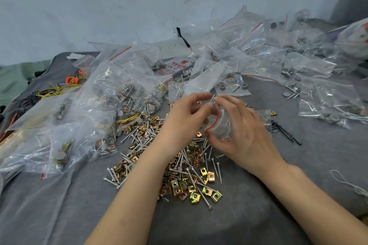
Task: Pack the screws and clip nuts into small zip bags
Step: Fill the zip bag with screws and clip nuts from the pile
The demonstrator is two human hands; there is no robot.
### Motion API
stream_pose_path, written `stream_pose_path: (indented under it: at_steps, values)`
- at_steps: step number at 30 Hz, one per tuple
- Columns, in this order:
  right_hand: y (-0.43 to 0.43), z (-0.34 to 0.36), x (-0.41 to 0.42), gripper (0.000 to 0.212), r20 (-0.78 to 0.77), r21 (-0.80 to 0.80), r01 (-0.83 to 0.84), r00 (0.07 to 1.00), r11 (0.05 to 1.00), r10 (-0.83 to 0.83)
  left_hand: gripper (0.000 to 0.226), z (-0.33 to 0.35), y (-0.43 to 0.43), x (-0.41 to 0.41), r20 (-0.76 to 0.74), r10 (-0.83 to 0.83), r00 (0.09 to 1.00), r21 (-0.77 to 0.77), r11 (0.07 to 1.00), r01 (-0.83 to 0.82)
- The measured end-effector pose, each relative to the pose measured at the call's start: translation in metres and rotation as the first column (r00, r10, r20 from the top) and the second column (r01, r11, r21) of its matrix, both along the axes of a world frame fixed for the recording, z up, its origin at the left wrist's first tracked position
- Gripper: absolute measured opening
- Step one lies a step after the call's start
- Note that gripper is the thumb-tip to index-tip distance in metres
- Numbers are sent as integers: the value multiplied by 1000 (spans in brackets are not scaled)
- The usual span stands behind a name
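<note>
A small clear zip bag (222,123) with a red seal strip is held open in my right hand (243,135), fingers curled round it. My left hand (185,119) pinches a screw (212,97) at the bag's mouth. Below both hands a loose heap of silver screws (139,141) and gold and copper clip nuts (191,189) lies on the grey cloth. Some small parts show inside the bag's bottom.
Filled zip bags (95,105) pile up at the left, more bags (328,101) at the right and back. Yellow and orange wire ties (59,89) lie far left, black ties (284,133) right of my hand. A white wall stands behind.
</note>
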State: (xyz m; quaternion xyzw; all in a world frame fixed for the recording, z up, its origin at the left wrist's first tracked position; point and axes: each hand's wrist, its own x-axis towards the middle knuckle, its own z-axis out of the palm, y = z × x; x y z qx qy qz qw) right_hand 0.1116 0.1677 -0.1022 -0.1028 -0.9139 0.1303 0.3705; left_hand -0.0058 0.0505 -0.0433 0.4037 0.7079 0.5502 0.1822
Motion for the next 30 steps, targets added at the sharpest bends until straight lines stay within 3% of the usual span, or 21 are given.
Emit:
stream_pose_path:
  at_steps: [4, 10, 14, 17, 24, 30]
  values:
    - [-1, 0, 0, 74, -16, 2, 5, 1000, 1000, -5, 20, 9, 2, -1, 64, -34, 997, 38, 999, 32]
    - [0, 0, 1, 72, -3, 15, 4, 1000, 1000, -4, 22, 5, -16, -21, 110, 114, 987, -4, 993, -115]
    - [0, 0, 2, 74, 7, 12, -3, 1000, 1000, 3, 24, -4, -26, -37, -139, 256, 957, -128, 953, -274]
    - [1, 0, 2, 76, 17, 7, -9, 1000, 1000, 8, 30, -12, -29, -42, -341, 248, 907, -243, 908, -340]
    - [2, -1, 1, 81, 33, 4, -17, 999, 1000, 17, 34, -17, -25, -41, -432, 134, 892, -418, 847, -330]
    - [0, 2, 2, 80, 34, -13, -30, 999, 999, 31, 30, -15, -24, -37, -468, 110, 877, -448, 826, -343]
